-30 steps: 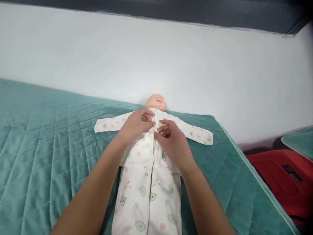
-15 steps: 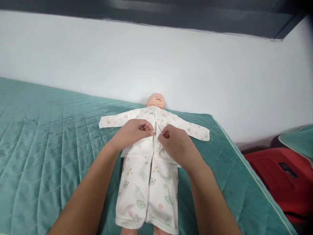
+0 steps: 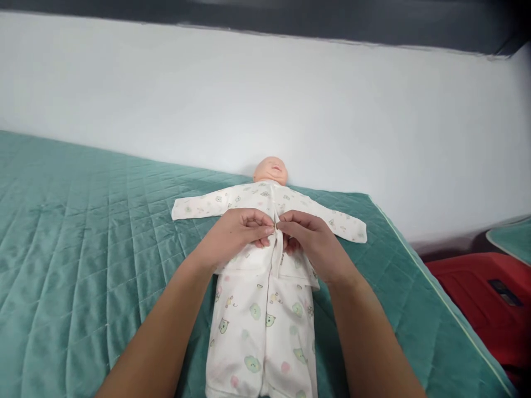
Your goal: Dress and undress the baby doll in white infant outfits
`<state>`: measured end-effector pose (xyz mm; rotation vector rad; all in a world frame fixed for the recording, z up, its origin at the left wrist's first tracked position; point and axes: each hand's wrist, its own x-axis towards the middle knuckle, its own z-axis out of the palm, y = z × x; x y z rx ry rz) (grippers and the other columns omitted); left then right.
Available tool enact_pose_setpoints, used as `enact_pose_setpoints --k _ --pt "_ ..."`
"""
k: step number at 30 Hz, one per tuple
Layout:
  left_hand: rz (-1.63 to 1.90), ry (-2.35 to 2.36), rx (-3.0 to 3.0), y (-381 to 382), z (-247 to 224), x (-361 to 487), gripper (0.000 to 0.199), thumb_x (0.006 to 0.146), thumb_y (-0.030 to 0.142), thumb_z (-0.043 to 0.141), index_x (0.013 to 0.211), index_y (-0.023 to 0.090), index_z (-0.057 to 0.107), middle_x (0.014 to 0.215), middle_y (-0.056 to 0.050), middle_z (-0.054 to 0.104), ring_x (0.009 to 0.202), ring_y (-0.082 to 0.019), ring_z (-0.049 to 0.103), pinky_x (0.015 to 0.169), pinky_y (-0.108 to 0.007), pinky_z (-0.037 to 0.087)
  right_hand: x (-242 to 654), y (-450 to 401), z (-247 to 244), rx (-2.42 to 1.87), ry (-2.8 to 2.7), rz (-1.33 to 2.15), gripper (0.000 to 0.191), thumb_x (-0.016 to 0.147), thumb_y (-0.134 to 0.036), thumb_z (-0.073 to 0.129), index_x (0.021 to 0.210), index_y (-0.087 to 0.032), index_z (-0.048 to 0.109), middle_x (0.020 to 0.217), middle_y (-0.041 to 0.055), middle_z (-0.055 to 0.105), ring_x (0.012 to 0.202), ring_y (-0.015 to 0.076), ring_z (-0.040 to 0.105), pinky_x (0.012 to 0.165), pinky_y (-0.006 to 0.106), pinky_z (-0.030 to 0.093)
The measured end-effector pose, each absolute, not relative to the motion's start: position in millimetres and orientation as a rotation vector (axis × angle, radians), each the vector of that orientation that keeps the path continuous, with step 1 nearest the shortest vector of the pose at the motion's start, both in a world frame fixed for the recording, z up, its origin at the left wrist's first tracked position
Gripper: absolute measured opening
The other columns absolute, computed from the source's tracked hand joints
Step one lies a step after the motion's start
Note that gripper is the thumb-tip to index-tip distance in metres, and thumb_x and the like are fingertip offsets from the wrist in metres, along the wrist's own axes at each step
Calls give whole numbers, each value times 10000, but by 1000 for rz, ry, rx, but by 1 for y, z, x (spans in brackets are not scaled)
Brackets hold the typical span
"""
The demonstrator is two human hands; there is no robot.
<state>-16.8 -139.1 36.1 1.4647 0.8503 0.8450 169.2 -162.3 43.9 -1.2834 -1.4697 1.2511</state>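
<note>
White jacket [image 3: 259,198], printed with small figures, lies on the doll, directly beneath and around the grip, sleeves spread out to either side of it. Left hand [image 3: 236,235] and right hand [image 3: 313,237]: both pinched closed on the front opening, one at each edge, fingertips nearly meeting. A small detail between the fingertips is too small to identify. Beyond the grip is the doll's head [image 3: 270,171]; on the near side, the printed trousers [image 3: 261,337]. Underneath all is a green quilted cover [image 3: 103,249].

Handling, as judged: light, soft and limp cloth, not slippery, unlikely to break but prone to wrinkle and shift. Best hold: thumb and fingertip on the doubled front edges, close to the pinch point; loose cloth farther out would give less control.
</note>
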Motion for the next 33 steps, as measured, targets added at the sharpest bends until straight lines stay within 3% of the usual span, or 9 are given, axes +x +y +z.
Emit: enact_pose_setpoints --k 8,14,25,33 --pt "879 848 1448 -139 35 -19 169 809 331 718 808 165 690 712 -20 684 674 -114 633 667 -233 520 169 -161 40 -1328 -1548 1166 307 895 -414 557 694 -195 637 615 2 631 578 126 557 583 265 449" --pt "873 916 1421 -139 35 -14 227 795 381 732 808 156 711 748 -35 704 697 -125 651 695 -249 548 166 -159 39 -1278 -1387 1277 215 886 -366 571 749 -200 591 702 2 683 585 120 621 556 242 472" --pt "810 1073 1465 -145 43 -12 120 752 255 699 838 174 719 750 -5 694 670 -113 634 629 -218 483 163 -159 38 -1259 -1289 1309 213 890 -386 584 792 -198 562 727 14 722 595 132 680 535 214 477" --pt "817 1125 1490 -143 38 -12 235 734 182 594 946 188 695 746 10 686 651 -124 656 634 -231 478 162 -159 40 -1292 -1283 1302 245 873 -425 606 788 -198 568 759 34 745 584 139 680 507 215 467"
